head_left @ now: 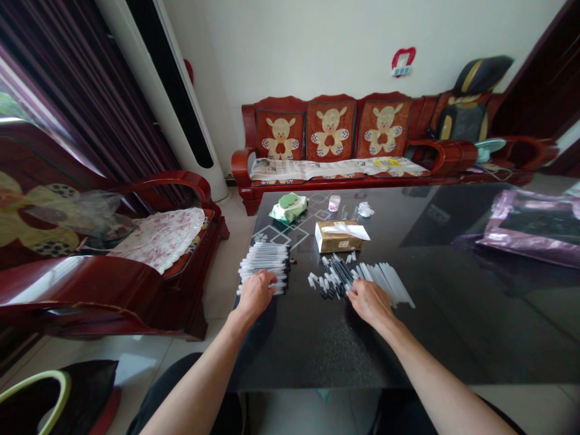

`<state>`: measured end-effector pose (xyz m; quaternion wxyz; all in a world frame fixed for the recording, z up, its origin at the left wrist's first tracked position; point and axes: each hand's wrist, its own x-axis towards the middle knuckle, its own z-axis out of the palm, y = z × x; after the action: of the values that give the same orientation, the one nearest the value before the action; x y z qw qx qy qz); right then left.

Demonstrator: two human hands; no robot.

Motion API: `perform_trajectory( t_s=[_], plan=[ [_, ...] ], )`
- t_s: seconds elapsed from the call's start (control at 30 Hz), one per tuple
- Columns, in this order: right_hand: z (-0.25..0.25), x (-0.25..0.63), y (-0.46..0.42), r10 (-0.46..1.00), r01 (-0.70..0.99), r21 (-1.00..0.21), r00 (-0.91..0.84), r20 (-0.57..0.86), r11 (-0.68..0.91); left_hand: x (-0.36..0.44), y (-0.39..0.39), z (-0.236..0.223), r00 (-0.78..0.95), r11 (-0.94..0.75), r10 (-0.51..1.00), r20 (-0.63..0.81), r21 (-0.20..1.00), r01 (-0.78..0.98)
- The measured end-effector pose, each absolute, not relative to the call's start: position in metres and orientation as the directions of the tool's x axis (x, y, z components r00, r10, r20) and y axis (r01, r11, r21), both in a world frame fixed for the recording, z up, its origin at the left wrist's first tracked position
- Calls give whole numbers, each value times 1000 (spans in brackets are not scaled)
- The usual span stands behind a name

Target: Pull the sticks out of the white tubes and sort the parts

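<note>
My left hand (258, 291) rests over the near end of a row of assembled pens (265, 258) on the dark table's left side. Its fingers look slightly bent and apart, with no separate item visible in them. Closer to the middle, my right hand (370, 299) is closed at the edge of a heap of black-tipped pen refills (338, 270); its fingertips are partly hidden, so what they pinch is unclear. Clear empty pen barrels (390, 281) lie fanned out just beyond and right of this hand. Small pen caps (321, 282) lie scattered left of the refills.
Behind the pen parts stands a tissue box (339, 243). A green wipes pack (289, 208), a small white jar (334, 203) and a crumpled tissue (365, 209) sit farther back. Purple plastic packaging (534, 226) lies at right on the glossy table (308, 362).
</note>
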<state>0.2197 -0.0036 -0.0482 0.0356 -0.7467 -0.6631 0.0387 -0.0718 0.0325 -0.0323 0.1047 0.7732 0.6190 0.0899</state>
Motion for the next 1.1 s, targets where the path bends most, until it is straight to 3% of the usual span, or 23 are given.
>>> perform_trajectory(
  t_s=[0.2,0.4,0.7,1.1],
  plan=[
    [-47,220,-2,991,980,-151,134,8,-131,-71,32,-35,215,-200,976,-36,242,949],
    [-49,213,0,996,969,-242,59,63,-42,-72,32,-39,255,-245,967,-18,228,942],
    [-54,195,14,983,989,-143,49,174,-24,-71,33,-43,280,-274,960,8,236,932],
    [-46,186,-5,982,980,-188,-26,185,62,-63,26,-41,327,-314,945,-13,246,917]
  ],
)
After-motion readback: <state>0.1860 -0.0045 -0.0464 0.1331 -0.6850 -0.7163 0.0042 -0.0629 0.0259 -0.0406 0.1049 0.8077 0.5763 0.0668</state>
